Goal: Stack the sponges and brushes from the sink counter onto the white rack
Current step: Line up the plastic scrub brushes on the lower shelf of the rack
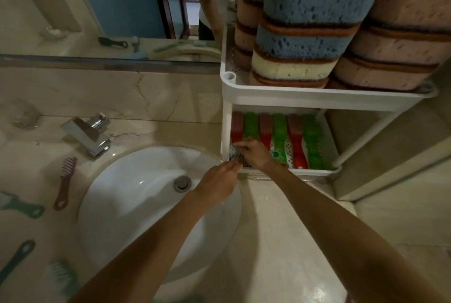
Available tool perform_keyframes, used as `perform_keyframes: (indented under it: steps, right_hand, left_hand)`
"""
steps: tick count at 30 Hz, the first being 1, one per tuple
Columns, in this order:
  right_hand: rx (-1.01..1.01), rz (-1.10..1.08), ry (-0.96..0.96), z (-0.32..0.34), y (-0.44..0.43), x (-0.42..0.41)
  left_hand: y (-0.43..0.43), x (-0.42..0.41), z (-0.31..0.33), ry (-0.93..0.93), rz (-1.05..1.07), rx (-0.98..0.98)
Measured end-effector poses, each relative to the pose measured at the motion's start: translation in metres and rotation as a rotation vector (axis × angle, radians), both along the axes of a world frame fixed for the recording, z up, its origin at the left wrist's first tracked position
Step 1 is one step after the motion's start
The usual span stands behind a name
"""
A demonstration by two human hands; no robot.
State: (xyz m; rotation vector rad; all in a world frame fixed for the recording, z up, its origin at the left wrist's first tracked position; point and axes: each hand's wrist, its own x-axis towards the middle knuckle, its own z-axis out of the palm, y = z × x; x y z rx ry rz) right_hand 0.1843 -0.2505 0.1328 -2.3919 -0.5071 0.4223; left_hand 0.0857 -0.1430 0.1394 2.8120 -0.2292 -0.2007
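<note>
Right hand (256,154) reaches into the lower shelf (319,173) of the white rack (317,97), fingers curled over a small grey scrubber (236,156) with dark dots. It is too blurred to tell exactly what kind. Left hand (217,185) is just beside it, above the sink's right edge, fingertips bunched and pinching the near end of the same scrubber. So both hands are grasping it. The scrubber sits at the front left corner of the lower shelf, over the shelf's rim.

Behind the hands on the lower shelf lies a row of brushes side by side, alternating red brushes (296,137) and green brushes (279,132), handles pointing toward the front.

The upper shelf (305,100) holds sponges in tall piles. The front stack (307,32) is blue layers over a cream one with brown scouring faces between, and pink stacks (400,41) stand to the right and behind.

The rack stands on the bench (280,229), right of the white sink (136,205). A chrome tap (89,134) is behind the basin.

Left of the sink on the bench are a reddish-brown comb (65,182), a teal brush (20,205), a dark teal handle (17,260) and a white-bristled brush (58,276). A clear glass (23,113) stands at the far left near the wall. A mirror (109,10) is above.
</note>
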Motion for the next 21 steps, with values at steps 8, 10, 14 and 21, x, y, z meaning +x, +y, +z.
perform_keyframes:
  steps: [8,10,14,21]
  right_hand:
    - [0.213,-0.271,0.014,0.021,-0.023,-0.034]
    - [0.280,-0.389,-0.082,0.025,-0.038,-0.058]
    - [0.143,-0.676,-0.227,0.008,-0.080,-0.118]
    - [-0.506,-0.736,0.089,-0.035,-0.148,-0.184]
  left_hand:
    - [-0.006,-0.005,0.006,0.033,0.081,-0.154]
    - [-0.013,-0.014,0.006,-0.025,0.145,-0.253]
    - [-0.039,-0.042,-0.004,-0.036,0.187,-0.469]
    - [-0.070,-0.087,-0.029,0.158,0.159,-0.612]
